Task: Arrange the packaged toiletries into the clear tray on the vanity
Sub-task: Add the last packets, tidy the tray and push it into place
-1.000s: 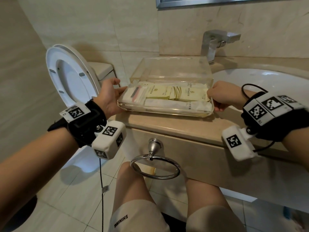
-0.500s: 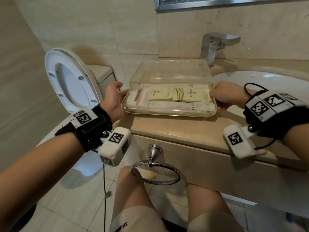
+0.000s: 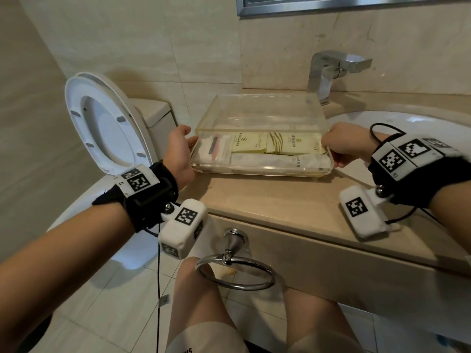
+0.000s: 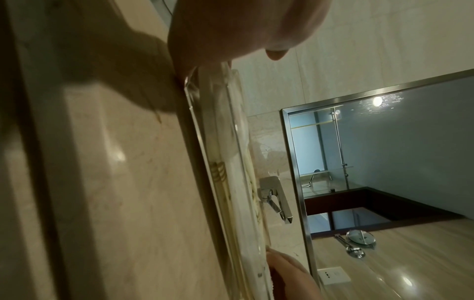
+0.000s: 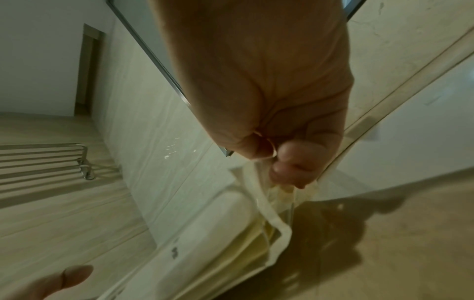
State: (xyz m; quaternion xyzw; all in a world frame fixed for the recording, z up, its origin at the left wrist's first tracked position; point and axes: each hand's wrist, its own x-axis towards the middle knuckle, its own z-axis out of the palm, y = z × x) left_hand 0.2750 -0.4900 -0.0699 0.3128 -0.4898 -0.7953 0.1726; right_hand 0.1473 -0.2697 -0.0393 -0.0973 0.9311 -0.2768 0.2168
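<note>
The vanity (image 3: 280, 200) is bearing one clear tray (image 3: 260, 171) at centre frame. The left hand (image 3: 179, 154) is gripping its left end and the right hand (image 3: 344, 146) is pinching its right rim, apparently to square it. Four packets (image 3: 280, 146) are lying flat inside: two yellow, two white.

The head view is evenly lit, with glints on the clear tray (image 3: 260, 170) and straight lines bowing toward the frame edges. Both wrist views are dimmer and greenish: the left hand (image 4: 238, 26) and right hand (image 5: 269, 91) loom blurred at the top, each throwing a dark shadow on the countertop (image 4: 115, 182), and a lamp glares in the left view's mirror (image 4: 410, 152).
</note>
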